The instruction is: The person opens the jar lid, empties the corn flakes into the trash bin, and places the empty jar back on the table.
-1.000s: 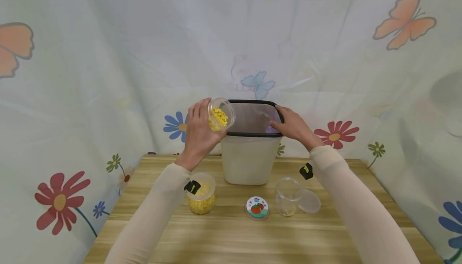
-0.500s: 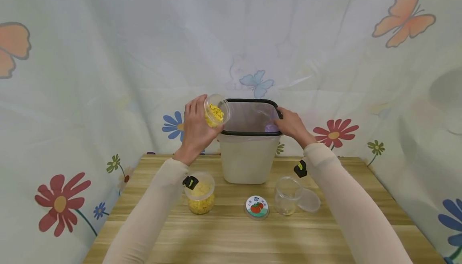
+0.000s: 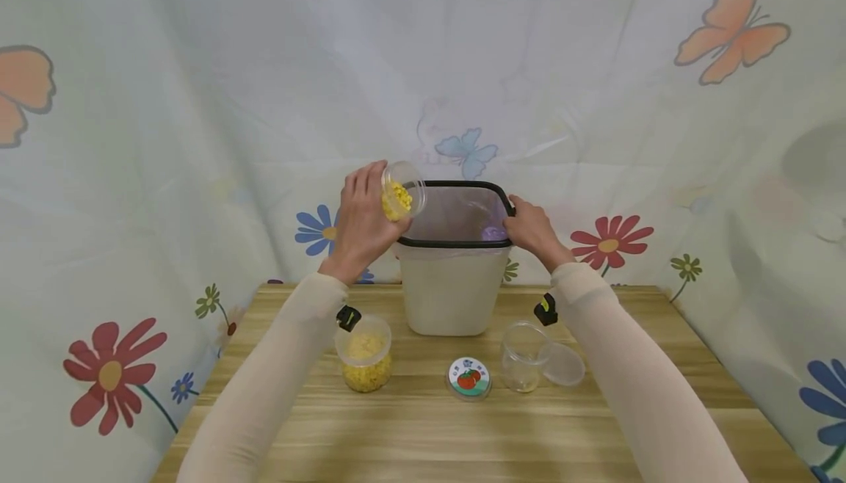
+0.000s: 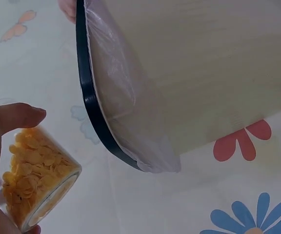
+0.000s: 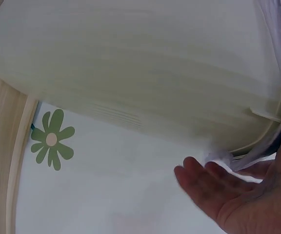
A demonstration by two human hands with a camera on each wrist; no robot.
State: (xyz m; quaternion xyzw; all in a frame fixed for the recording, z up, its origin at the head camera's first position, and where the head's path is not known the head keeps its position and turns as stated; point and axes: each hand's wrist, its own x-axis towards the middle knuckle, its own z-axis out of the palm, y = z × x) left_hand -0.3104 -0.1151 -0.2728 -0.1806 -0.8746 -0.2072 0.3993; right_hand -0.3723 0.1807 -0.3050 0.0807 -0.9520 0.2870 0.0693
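Observation:
My left hand (image 3: 367,215) grips a clear plastic jar (image 4: 40,178) of yellow flakes. The jar is tilted, its mouth turned towards the left side of the trash bin (image 3: 452,292), just above the rim. The flakes (image 3: 397,200) are still inside it. At the bin's right side, my right hand (image 3: 534,230) holds the black rim (image 3: 456,245); in the right wrist view several fingers (image 5: 199,183) extend loosely outside the bin. A thin translucent bag lines the bin, with a purple bunched part (image 3: 493,233) near my right hand.
On the wooden table (image 3: 423,439) stand a second jar of yellow flakes (image 3: 367,374) at left and a clear jar (image 3: 522,365) at right. A tomato-printed lid (image 3: 469,378) lies between them; a translucent lid (image 3: 564,364) lies right. A printed curtain (image 3: 317,101) hangs behind.
My left hand has raised the jar slightly. My right thumb, earlier reaching inside the bin, has drawn back to the rim. The flakes remain in the jar.

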